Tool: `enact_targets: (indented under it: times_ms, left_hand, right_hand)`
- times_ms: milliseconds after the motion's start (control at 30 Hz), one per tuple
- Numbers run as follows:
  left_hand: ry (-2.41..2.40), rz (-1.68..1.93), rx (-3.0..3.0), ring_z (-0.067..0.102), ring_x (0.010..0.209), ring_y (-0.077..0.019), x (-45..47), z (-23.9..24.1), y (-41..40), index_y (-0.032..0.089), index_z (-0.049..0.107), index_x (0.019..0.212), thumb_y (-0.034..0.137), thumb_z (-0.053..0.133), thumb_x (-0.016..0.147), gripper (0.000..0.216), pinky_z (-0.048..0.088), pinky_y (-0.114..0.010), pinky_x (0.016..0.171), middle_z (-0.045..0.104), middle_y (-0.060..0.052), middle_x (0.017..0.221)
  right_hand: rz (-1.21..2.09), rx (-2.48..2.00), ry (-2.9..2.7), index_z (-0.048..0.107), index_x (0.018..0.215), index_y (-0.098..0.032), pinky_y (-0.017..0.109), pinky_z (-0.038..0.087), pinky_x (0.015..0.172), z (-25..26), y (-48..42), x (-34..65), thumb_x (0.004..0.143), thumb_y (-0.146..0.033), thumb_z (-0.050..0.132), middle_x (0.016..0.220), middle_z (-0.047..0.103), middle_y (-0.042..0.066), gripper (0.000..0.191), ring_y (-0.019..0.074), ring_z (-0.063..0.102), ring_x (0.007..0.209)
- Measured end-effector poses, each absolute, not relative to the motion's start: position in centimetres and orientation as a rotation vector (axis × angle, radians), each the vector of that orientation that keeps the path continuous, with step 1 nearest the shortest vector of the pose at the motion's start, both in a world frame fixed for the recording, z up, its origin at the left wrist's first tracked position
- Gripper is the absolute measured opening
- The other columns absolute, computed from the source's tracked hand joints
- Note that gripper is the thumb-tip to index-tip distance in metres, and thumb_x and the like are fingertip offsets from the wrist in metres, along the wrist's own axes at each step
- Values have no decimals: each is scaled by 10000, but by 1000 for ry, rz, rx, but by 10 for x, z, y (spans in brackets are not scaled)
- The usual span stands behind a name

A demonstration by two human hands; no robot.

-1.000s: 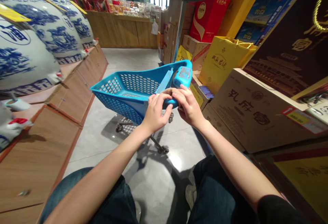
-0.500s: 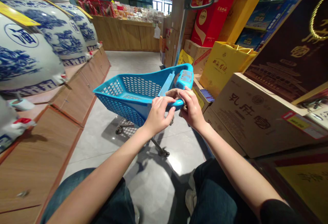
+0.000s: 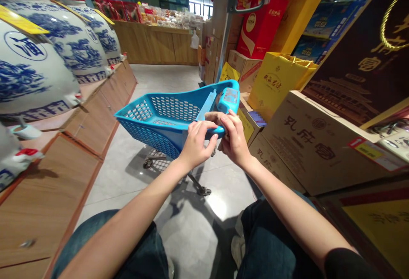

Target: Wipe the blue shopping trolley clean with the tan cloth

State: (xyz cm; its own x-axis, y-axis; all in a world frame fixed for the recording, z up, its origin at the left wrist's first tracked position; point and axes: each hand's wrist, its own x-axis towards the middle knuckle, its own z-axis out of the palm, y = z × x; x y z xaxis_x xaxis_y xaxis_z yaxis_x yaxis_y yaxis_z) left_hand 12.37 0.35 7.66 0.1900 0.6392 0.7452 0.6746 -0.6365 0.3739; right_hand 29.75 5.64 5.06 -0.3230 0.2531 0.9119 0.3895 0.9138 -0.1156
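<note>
A blue plastic shopping cart (image 3: 166,137) stands before me, its basket pointing away to the left. My left hand (image 3: 197,143) is closed on the near end of the cart's curved handle (image 3: 217,131), thumb underneath. A brownish cloth (image 3: 212,117) is wrapped over the handle, and my right hand (image 3: 235,136) grips it with bent fingers around the bar. Part of the cloth is hidden under those fingers. Just beyond, a light-blue box-like fitting (image 3: 229,99) with a worn grey top sits on the handle.
Large blue-and-white jars (image 3: 35,61) line a wooden cabinet (image 3: 86,136) on the left. Cartons (image 3: 306,142), a yellow gift bag (image 3: 277,81) and a red box (image 3: 260,27) are stacked close on the right. A counter with packaged goods (image 3: 156,42) stands across the tiled floor (image 3: 128,181).
My right hand has slid slightly left and down along the handle with the cloth. The left hand keeps its hold, and the cart has hardly shifted.
</note>
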Motion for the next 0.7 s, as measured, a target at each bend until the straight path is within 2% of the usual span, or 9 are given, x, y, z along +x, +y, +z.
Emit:
enact_targets:
  times_ms: [133, 267, 467, 567, 700]
  left_hand:
    - [-1363, -1439, -2396, 649, 1063, -248, 122, 75, 4, 230, 556, 1087, 275, 494, 953, 154, 426, -434, 1002, 727, -58, 1073]
    - [-1314, -1467, -2416, 652, 1082, -242, 123, 76, 3, 226, 557, 1121, 279, 487, 970, 176, 418, -425, 1010, 726, -62, 1119]
    - [-1289, -1482, -2383, 653, 1061, -241, 124, 76, 2, 222, 550, 1112, 270, 488, 966, 166, 419, -420, 988, 721, -60, 1087]
    - [-1285, -1478, -2382, 649, 1068, -242, 123, 75, 3, 223, 550, 1109, 277, 478, 968, 167, 418, -422, 995, 719, -62, 1082]
    - [-1337, -1447, -2405, 649, 1084, -241, 123, 76, 3, 230, 555, 1120, 271, 476, 968, 176, 413, -425, 1014, 724, -63, 1118]
  right_hand:
    - [-200, -467, -1995, 289, 1617, -394, 632, 385, 1231, 48, 53, 298, 1017, -149, 457, 1461, 551, 93, 669, 295, 414, 1513]
    - [-151, -462, -1980, 299, 1612, -369, 614, 421, 1215, 53, 71, 310, 1016, -143, 444, 1457, 560, 98, 654, 284, 440, 1497]
    - [-69, -474, -1959, 363, 1592, -368, 621, 364, 1248, 53, 58, 302, 1016, -182, 479, 1493, 556, 88, 616, 298, 443, 1494]
    - [-134, -435, -2014, 364, 1582, -395, 600, 407, 1227, 54, 59, 305, 1022, -158, 453, 1446, 593, 70, 615, 269, 476, 1471]
    - [-127, -434, -1970, 387, 1573, -348, 571, 459, 1197, 58, 68, 309, 1003, -108, 424, 1430, 593, 95, 620, 259, 497, 1452]
